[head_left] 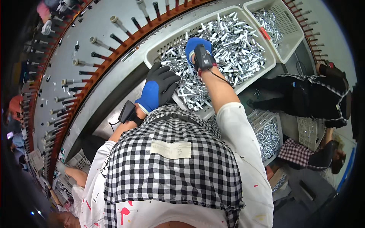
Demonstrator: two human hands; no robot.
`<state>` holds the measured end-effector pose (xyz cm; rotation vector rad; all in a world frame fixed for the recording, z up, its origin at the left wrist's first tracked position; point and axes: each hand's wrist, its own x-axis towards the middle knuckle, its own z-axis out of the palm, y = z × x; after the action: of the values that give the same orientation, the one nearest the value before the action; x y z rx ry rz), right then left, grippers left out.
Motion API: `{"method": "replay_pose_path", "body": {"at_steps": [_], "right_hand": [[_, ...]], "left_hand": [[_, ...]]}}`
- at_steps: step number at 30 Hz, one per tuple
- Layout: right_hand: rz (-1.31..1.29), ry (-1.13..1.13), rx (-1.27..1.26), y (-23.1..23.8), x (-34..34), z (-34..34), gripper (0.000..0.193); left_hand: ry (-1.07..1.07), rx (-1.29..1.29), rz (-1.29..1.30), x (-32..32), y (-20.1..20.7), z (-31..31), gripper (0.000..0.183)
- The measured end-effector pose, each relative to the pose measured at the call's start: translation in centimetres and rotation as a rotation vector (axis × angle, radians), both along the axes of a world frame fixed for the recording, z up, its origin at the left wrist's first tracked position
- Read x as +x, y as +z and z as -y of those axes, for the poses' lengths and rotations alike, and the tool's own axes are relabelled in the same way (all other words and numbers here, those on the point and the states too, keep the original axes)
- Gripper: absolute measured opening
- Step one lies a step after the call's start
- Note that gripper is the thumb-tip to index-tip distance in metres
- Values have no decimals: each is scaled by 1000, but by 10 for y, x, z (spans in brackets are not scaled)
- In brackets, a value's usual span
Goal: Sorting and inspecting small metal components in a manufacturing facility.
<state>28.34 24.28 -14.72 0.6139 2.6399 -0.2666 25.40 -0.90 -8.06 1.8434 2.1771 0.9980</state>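
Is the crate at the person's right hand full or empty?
Well filled, not brimming: silvery pieces lie heaped across the crate, though its perforated far wall shows above them.

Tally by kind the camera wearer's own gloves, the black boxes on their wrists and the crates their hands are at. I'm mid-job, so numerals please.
Gloves: 2 (left glove, right glove)
Black wrist boxes: 2 (left box, right box)
White crate: 1
Total: 5

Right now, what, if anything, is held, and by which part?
Cannot be told: the right hand covers metal parts; the left hand overlaps the crate rim.
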Motion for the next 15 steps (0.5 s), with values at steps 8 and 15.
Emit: {"method": "replay_pose_path", "body": {"at_steps": [8,15], "right_hand": [[-153,-104,96,13,-4,14,20],[-117,-297,-19,-2,19,2,40]], "left_hand": [[-36,37,121,3,11,6,24],[289,289,643,-115,53,-70,50]]}}
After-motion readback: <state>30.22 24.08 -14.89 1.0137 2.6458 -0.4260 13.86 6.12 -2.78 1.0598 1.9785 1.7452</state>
